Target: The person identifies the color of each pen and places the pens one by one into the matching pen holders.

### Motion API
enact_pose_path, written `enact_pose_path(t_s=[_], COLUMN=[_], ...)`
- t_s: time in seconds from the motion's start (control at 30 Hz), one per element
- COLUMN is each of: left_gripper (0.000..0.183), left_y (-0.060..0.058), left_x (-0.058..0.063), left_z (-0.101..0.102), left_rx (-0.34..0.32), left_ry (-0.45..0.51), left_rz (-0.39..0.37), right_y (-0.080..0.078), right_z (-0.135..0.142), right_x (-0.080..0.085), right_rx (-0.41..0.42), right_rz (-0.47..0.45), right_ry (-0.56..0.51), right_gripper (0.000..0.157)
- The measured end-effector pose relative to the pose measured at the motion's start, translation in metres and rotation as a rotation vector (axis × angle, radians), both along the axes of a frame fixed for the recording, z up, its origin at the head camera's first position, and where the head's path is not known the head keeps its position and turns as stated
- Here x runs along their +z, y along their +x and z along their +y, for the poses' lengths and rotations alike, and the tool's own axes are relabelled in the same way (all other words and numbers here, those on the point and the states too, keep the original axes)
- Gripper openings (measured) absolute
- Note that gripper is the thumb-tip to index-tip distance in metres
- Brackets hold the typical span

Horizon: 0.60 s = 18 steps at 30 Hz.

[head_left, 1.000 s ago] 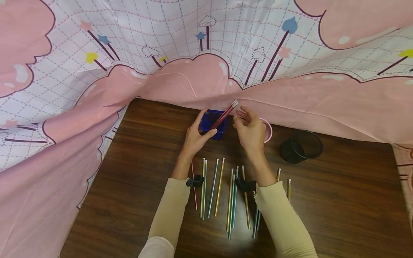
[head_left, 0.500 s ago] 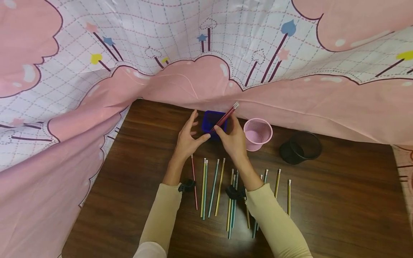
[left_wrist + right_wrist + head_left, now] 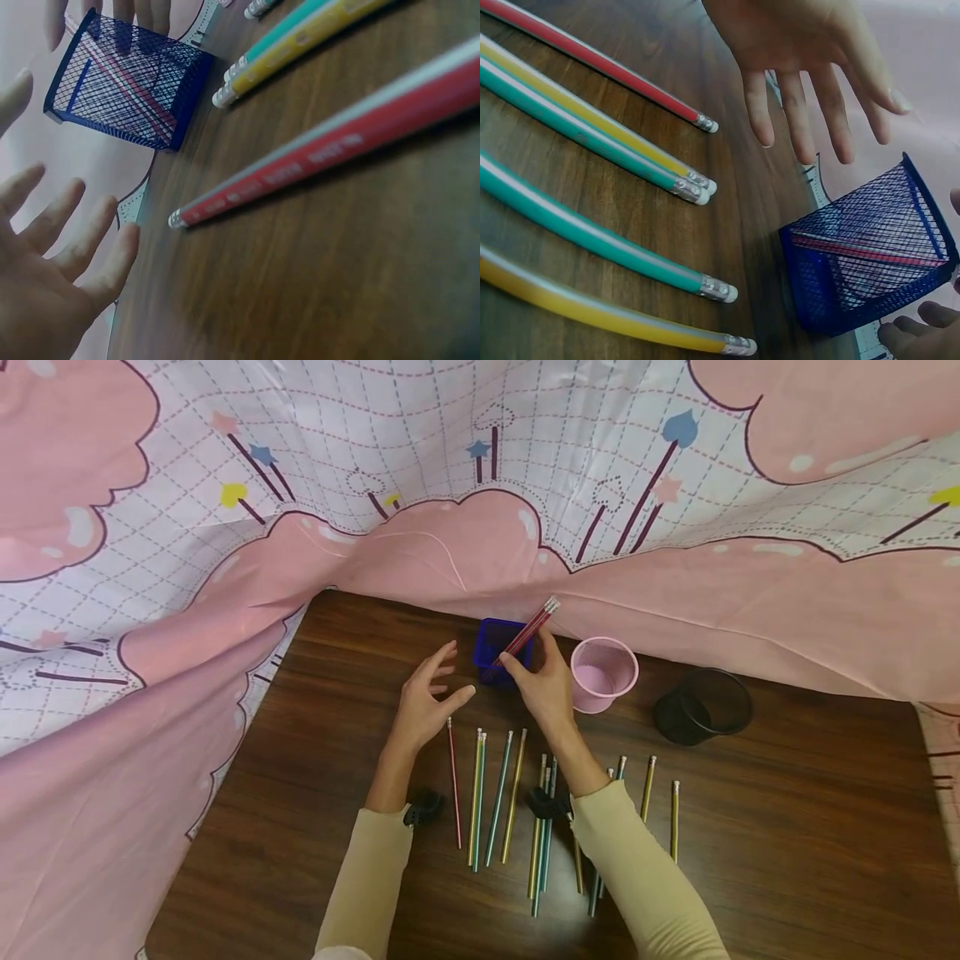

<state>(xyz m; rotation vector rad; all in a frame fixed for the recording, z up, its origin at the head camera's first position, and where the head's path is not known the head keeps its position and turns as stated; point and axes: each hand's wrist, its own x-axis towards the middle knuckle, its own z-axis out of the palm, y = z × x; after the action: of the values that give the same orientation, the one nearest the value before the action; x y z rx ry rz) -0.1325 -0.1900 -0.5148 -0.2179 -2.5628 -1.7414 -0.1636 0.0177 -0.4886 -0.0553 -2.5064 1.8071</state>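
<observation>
Near the table's back edge stands a blue mesh pencil cup (image 3: 487, 647), with several red pencils (image 3: 534, 625) leaning in it, eraser ends up to the right. My right hand (image 3: 546, 689) grips this cup at its right side, thumb over the front and fingers round the far side. Through the mesh, the red pencils (image 3: 870, 251) show in the right wrist view. To the left of the cup, my left hand (image 3: 423, 702) hovers with fingers spread, holding nothing. One loose red pencil (image 3: 300, 165) lies on the table below it.
Several yellow and green pencils (image 3: 512, 797) lie in a row across the dark wooden table (image 3: 285, 793), some partly under the right forearm. A pink mesh cup (image 3: 596, 700) stands right of the right hand, then a black mesh cup (image 3: 675, 718). A patterned pink cloth (image 3: 420, 560) hangs behind.
My left hand has let go of the blue cup and drawn back to the lower left. My right hand has come from beside the pink cup onto the blue cup.
</observation>
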Motion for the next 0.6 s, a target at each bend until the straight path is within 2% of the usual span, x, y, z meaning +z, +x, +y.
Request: enact_pose_path(t_s=[0.17,0.2,0.23,0.3,0.47,0.6], left_gripper=[0.070,0.070,0.070,0.069,0.063,0.062], left_y=[0.012,0.015,0.015,0.020,0.033,0.042], left_x=[-0.002,-0.002,-0.008,-0.008,-0.009,-0.009], left_z=[-0.005,-0.006,-0.008,-0.010,-0.016,-0.020], left_rx=[-0.009,-0.004,0.001,0.006,0.016,0.019], left_ry=[0.006,0.000,-0.008,-0.011,-0.058,-0.100], left_rz=[-0.029,-0.037,-0.036,-0.043,-0.064,-0.094], right_y=[-0.001,-0.001,-0.002,-0.002,-0.004,-0.005], right_z=[0.000,0.000,0.000,0.001,0.000,-0.002], right_x=[-0.004,-0.005,-0.007,-0.009,-0.015,-0.020], right_rx=[-0.011,-0.015,-0.019,-0.016,0.007,0.018], right_rz=[0.016,0.030,0.048,0.089,0.180,0.184], right_ry=[0.050,0.061,0.076,0.099,0.139,0.134], right_gripper=[0.080,0.081,0.082,0.084,0.083,0.083])
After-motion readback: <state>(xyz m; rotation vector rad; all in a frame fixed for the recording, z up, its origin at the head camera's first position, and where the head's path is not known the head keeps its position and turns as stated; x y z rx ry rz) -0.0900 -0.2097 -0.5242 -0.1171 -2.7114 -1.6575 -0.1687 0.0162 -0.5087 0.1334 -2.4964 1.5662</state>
